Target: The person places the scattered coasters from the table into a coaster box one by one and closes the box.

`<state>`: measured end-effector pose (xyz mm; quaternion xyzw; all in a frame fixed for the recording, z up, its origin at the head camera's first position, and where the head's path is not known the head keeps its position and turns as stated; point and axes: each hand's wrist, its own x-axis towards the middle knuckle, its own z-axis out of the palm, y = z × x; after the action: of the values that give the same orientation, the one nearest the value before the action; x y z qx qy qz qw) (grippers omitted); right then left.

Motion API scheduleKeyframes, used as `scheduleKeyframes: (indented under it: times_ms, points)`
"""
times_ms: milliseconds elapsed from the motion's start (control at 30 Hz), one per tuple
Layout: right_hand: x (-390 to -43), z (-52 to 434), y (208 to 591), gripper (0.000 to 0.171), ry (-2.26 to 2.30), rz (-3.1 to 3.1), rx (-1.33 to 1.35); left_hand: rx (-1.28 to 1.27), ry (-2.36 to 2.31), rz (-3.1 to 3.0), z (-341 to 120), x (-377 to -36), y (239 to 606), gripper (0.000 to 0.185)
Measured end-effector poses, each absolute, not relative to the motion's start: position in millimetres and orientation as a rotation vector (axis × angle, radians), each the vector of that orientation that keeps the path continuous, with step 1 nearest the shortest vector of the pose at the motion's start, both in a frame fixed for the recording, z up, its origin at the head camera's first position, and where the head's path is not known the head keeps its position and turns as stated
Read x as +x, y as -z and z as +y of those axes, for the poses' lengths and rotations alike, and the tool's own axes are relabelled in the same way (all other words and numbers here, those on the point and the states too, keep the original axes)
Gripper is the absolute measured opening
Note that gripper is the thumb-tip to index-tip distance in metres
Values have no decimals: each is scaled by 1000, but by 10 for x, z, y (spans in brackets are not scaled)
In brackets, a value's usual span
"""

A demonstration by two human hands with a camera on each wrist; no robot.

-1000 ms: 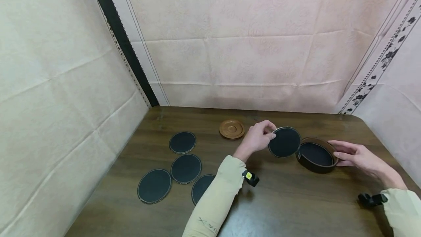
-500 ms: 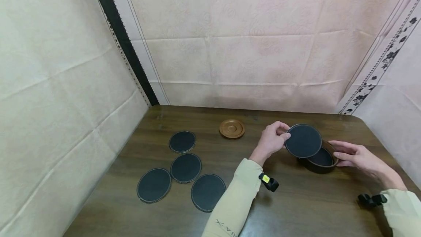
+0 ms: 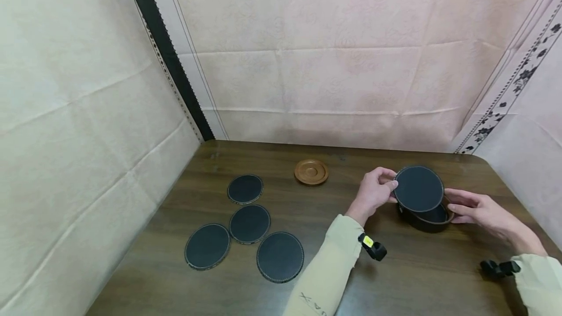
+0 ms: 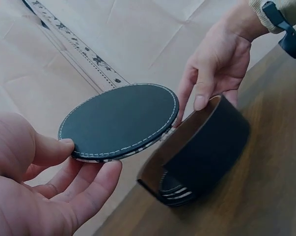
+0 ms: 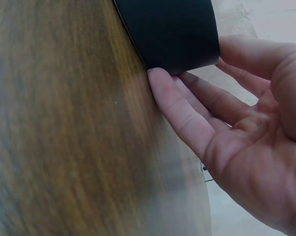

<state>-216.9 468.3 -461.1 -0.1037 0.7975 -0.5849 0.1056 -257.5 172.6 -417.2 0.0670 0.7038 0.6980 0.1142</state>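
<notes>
Toward the left edge of the wooden tabletop, four black leather coasters are lying flat in a loose cluster, two of them touching. Near the back edge, a round wooden lid is sitting by itself, well apart from the cluster.

Right of the middle, the left hand is pinching the rim of a fifth black coaster between thumb and curled fingers, holding it flat and slightly tilted just above the open mouth of the round coaster holder. The left wrist view is showing more coasters stacked inside the holder, which is standing near the right edge of the tabletop.

The right hand is resting against the holder's far right wall, its fingers fairly straight and spread, touching the dark side rather than wrapping round it.
</notes>
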Motion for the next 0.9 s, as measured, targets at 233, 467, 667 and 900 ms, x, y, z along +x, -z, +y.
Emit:
scheduleKeyframes:
  times_ms: [233, 467, 667, 900]
  points:
    - [-2166, 4687, 4615, 51, 1811, 2246, -357, 93, -2148, 1906, 1868, -2579, 4316, 16]
    - [-2158, 4687, 4601, 48, 1766, 2303, -310, -18, -2238, 1783, 1994, -2578, 4417, 17]
    - [-2162, 4674, 4597, 47, 1700, 2352, -291, -91, -2230, 1760, 2071, -2575, 4444, 15]
    - [-2175, 4683, 4615, 51, 1674, 2368, -316, -142, -2194, 1781, 2144, -2620, 4453, 13]
